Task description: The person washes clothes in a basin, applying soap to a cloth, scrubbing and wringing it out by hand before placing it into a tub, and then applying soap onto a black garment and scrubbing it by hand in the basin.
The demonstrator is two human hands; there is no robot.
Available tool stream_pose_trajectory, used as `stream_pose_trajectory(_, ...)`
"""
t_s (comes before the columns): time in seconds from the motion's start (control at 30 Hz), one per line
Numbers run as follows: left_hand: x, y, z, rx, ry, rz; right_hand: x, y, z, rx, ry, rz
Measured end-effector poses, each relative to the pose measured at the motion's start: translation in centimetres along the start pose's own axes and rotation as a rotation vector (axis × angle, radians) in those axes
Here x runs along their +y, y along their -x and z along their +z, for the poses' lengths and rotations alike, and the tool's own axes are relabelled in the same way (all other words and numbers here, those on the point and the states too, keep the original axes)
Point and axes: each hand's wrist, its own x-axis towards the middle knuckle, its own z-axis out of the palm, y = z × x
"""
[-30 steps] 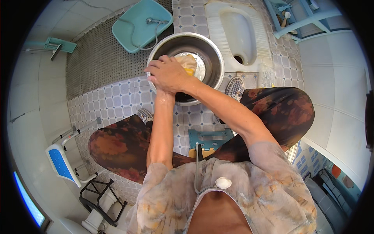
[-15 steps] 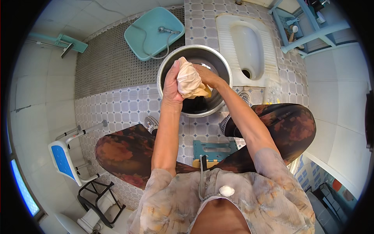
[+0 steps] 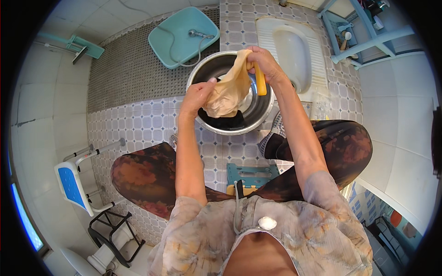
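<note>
A wet-looking peach cloth (image 3: 229,92) is stretched between my hands above a round metal basin (image 3: 270,105). My left hand (image 3: 197,96) grips its lower left side, thumb on top. At the far right, my right hand (image 3: 264,64) pinches the upper end of the cloth, and a yellow bar (image 3: 261,83), perhaps soap, sticks out below its fingers. The cloth's lower part bunches up and hangs over the basin. Something dark, like black fabric (image 3: 225,123), lies in the basin under it. The cloth hides much of the basin's inside.
Beyond the basin, a light-blue tub (image 3: 177,27) holds a shower head (image 3: 194,33) and hose. A squat toilet (image 3: 317,50) is at the far right, near a blue shelf (image 3: 386,39). A small teal stool (image 3: 252,174) sits between my legs; a blue-and-white seat (image 3: 73,187) is left.
The bunched cloth has been opened out between my hands. My right hand has moved up and right with the yellow bar; my left has shifted slightly left and down.
</note>
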Motion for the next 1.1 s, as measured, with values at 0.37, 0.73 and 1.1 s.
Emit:
stream_pose_trajectory(0.37,-4.2,-1.1,3.6,-0.176,0.970,0.414,2.0,8.4,17.0,-0.230,0.990,-0.576)
stream_pose_trajectory(0.73,-3.7,-1.0,8.1,-0.052,1.368,0.284,7.1,1.9,11.8,0.102,1.269,-0.831)
stream_pose_trajectory(1.1,-6.9,-3.4,6.7,-0.105,1.401,0.233,9.1,4.3,12.4,0.359,1.139,-0.221)
